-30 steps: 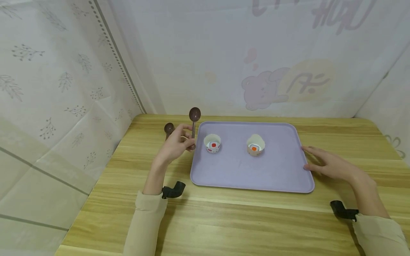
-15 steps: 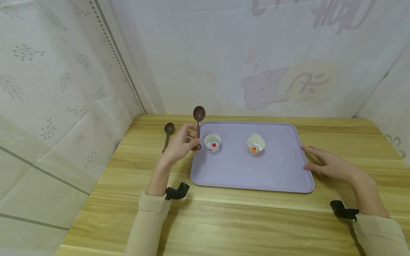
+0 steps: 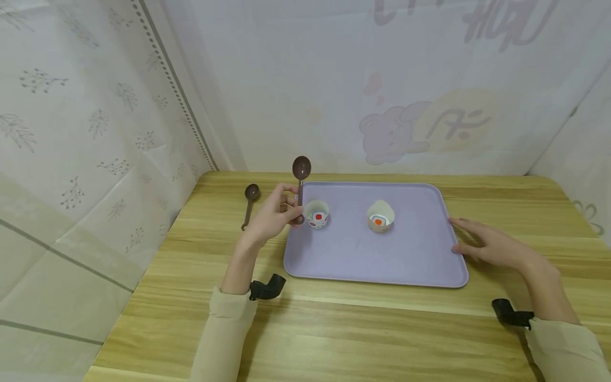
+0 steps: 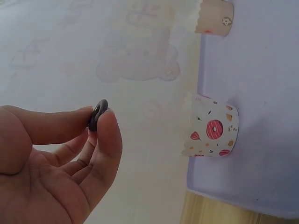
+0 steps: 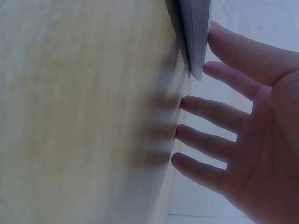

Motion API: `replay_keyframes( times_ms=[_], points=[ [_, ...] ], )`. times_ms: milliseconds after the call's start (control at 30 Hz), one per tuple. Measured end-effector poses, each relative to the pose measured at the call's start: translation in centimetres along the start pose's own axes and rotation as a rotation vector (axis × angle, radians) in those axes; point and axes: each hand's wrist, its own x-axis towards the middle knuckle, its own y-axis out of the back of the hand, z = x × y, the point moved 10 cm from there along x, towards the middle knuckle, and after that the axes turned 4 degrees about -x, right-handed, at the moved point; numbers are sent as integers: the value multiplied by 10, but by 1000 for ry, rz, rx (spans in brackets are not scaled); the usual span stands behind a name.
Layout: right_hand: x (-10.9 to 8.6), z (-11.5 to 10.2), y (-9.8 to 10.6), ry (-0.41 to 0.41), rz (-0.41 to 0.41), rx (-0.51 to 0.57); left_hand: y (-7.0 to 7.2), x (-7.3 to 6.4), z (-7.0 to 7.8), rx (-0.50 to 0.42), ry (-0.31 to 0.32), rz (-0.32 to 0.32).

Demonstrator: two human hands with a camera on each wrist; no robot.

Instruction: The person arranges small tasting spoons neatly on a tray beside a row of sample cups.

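Observation:
Between thumb and fingers, my left hand (image 3: 273, 216) pinches the handle end of a brown measuring spoon (image 3: 301, 168), bowl up, over the tray's left edge. In the left wrist view only the dark handle end (image 4: 97, 115) shows. Just right of it, a paper baking cup (image 3: 317, 214) with a red mark inside stands on the lilac tray (image 3: 343, 254). A second paper cup (image 3: 380, 216), with an orange mark inside, stands near the tray's middle. My right hand (image 3: 498, 245) touches the tray's right edge with straight fingers.
A smaller brown measuring spoon (image 3: 250, 204) lies on the wooden table (image 3: 363, 334), left of the tray. Printed cloth (image 3: 286, 95) hangs behind the table, and patterned cloth (image 3: 86, 159) hangs along its left side.
My left hand has moved right with the raised measuring spoon, from beside the tray to over its left edge. The smaller spoon is now uncovered. My right hand and the tray have stayed still.

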Motion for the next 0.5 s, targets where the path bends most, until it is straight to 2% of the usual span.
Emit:
replay_keyframes(
  times_ms=[500],
  points=[
    [0, 1, 0, -8, -2, 5, -18, 5, 0, -63, 3, -11]
  ],
)
